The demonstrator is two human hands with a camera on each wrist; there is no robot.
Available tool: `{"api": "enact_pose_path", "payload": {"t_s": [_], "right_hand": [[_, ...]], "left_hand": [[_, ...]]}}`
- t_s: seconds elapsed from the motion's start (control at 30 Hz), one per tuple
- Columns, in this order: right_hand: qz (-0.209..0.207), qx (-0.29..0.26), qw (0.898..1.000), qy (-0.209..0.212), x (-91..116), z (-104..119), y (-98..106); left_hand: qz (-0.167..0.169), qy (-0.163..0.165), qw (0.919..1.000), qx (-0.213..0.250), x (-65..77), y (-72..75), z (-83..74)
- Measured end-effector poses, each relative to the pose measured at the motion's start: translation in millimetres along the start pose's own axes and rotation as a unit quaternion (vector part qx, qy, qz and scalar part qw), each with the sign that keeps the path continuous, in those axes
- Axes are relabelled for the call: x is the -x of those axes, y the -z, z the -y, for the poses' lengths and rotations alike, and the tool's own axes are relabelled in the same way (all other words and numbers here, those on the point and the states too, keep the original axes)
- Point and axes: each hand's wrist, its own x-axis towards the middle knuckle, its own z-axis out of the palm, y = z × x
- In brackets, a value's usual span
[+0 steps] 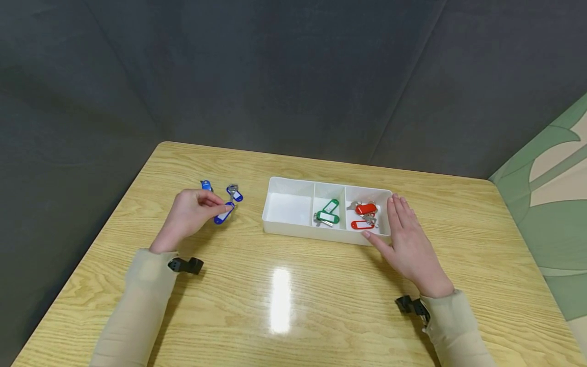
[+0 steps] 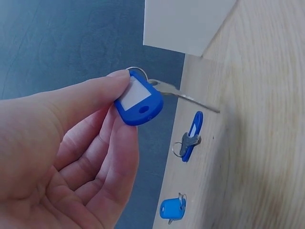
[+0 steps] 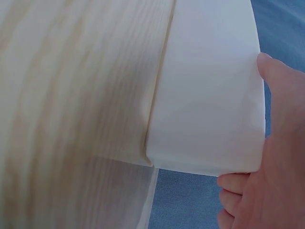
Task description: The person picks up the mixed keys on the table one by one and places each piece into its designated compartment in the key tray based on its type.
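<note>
My left hand (image 1: 190, 211) pinches a blue key tag (image 1: 222, 214) between thumb and fingers, raised over the table. From its ring a silver key (image 2: 186, 98) sticks out, seen in the left wrist view. Two more blue key tags lie on the table just beyond that hand: a lighter one (image 1: 206, 185) and one with a key on it (image 1: 236, 194). My right hand (image 1: 410, 244) rests against the right end of a white divided box (image 1: 298, 230), fingers straight along its side and thumb at the front rim.
Green key tags (image 1: 327, 217) with keys lie in the box's middle compartment, red key tags (image 1: 366, 209) with keys in the right one. The larger left compartment (image 1: 289, 208) shows its bare floor. A dark partition (image 1: 275, 76) stands behind the wooden table (image 1: 238, 306).
</note>
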Motion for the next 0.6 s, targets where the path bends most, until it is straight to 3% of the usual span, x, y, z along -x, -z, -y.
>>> {"api": "enact_pose_path", "payload": {"t_s": [0.23, 0.6], "right_hand": [[0.000, 0.013, 1.000, 0.001, -0.4, 0.2, 0.6], [-0.001, 0.020, 1.000, 0.002, -0.1, 2.2, 2.5]], "left_hand": [[-0.005, -0.014, 0.9999, 0.003, 1.4, -0.8, -3.7], [-0.003, -0.007, 1.0000, -0.002, 1.9, -0.8, -3.8]]}}
